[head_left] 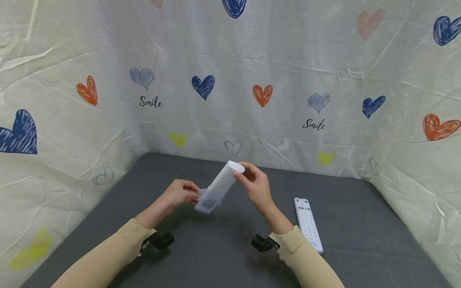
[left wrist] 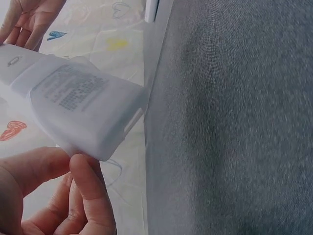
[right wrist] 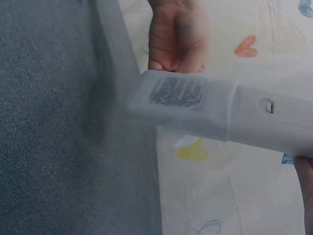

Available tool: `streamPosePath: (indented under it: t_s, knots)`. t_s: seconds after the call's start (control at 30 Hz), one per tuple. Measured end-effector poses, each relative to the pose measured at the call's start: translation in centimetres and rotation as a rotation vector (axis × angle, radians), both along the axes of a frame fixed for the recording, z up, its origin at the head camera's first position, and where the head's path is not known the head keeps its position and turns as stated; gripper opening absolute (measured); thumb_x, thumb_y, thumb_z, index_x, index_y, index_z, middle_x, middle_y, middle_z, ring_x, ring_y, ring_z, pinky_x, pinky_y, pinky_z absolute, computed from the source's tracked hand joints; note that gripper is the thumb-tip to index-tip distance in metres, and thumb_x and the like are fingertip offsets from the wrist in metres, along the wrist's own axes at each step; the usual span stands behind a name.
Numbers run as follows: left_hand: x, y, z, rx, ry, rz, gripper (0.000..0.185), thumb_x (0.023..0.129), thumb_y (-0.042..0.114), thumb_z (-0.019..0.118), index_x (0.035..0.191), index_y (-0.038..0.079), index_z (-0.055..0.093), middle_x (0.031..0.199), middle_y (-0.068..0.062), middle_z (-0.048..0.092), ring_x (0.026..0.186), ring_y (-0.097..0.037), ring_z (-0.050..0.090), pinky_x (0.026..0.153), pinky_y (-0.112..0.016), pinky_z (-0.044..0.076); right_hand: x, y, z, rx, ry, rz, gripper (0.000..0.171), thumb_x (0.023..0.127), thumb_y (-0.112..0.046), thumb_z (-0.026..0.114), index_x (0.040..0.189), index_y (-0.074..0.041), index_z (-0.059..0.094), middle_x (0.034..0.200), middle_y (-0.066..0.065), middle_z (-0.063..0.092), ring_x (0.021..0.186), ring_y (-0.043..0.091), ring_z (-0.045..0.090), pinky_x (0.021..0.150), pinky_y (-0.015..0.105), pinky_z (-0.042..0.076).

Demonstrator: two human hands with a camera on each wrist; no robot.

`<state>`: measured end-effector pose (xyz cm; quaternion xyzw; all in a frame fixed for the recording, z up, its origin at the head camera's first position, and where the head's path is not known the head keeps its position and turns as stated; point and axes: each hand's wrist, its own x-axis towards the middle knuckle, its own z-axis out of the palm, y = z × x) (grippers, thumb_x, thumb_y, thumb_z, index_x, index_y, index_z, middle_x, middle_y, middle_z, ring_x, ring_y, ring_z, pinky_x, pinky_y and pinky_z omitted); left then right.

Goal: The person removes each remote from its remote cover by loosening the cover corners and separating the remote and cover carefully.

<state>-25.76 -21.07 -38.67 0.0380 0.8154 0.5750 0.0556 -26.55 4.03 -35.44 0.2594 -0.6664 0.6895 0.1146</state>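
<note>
Above the middle of the grey table (head_left: 216, 256), between the two hands, a white remote (head_left: 219, 187) is held clear of the surface, back side up, with a translucent silicone sleeve (head_left: 208, 201) partly over its lower end. Its long axis runs from low and near on the person's left to high and far on the right. The left hand (head_left: 179, 195) lies at the low, sleeved end, thumb and fingers (left wrist: 90, 188) pinching the sleeve's edge just beneath the printed label (left wrist: 73, 90). The right hand (head_left: 256, 185) grips the bare upper end, fingers curled round it. Both hands touch the remote, one at each end, so any pull along that axis would part sleeve from body. A second remote (head_left: 307, 224) lies buttons up on the table, just beside the right forearm. Heart-printed cloth (head_left: 230, 80) walls the space.
</note>
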Motion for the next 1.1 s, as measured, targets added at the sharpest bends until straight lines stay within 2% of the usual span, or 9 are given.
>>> streamPosePath:
  t_s: [0.17, 0.5, 0.83, 1.1]
  knots:
    - [0.04, -0.11, 0.18, -0.023, 0.011, 0.013, 0.018, 0.084, 0.003, 0.067, 0.098, -0.007, 0.066, 0.098, -0.017, 0.067, 0.077, -0.017, 0.066, 0.071, -0.038, 0.058, -0.05, -0.18, -0.11, -0.008, 0.001, -0.002, 0.030, 0.086, -0.006, 0.067, 0.114, 0.004, 0.061, 0.108, 0.015, 0.062, 0.091, 0.011, 0.061, 0.079, 0.020, 0.053]
    - [0.15, -0.31, 0.41, -0.093, -0.001, 0.022, 0.015, 0.083, 0.003, 0.067, 0.094, -0.006, 0.067, 0.092, -0.014, 0.067, 0.072, -0.016, 0.063, 0.073, -0.044, 0.057, 0.19, -0.33, -0.07, -0.021, 0.017, -0.018, 0.029, 0.087, -0.006, 0.067, 0.113, 0.004, 0.061, 0.107, 0.016, 0.063, 0.090, 0.008, 0.061, 0.078, 0.020, 0.053]
    - [0.22, -0.29, 0.63, -0.116, 0.001, 0.014, 0.013, 0.081, 0.001, 0.066, 0.092, -0.007, 0.067, 0.088, -0.014, 0.067, 0.069, -0.016, 0.062, 0.069, -0.042, 0.058, 0.44, -0.36, 0.15, -0.027, 0.038, -0.046, 0.030, 0.086, -0.006, 0.068, 0.114, 0.004, 0.062, 0.108, 0.018, 0.063, 0.092, 0.008, 0.062, 0.077, 0.019, 0.053]
    - [0.16, -0.65, 0.64, -0.135, -0.026, 0.027, 0.013, 0.081, 0.002, 0.066, 0.092, -0.007, 0.067, 0.089, -0.015, 0.066, 0.069, -0.017, 0.061, 0.068, -0.040, 0.058, 0.45, -0.37, 0.14, -0.055, 0.053, -0.033, 0.030, 0.086, -0.006, 0.068, 0.113, 0.006, 0.062, 0.109, 0.022, 0.063, 0.094, 0.009, 0.062, 0.078, 0.019, 0.053]
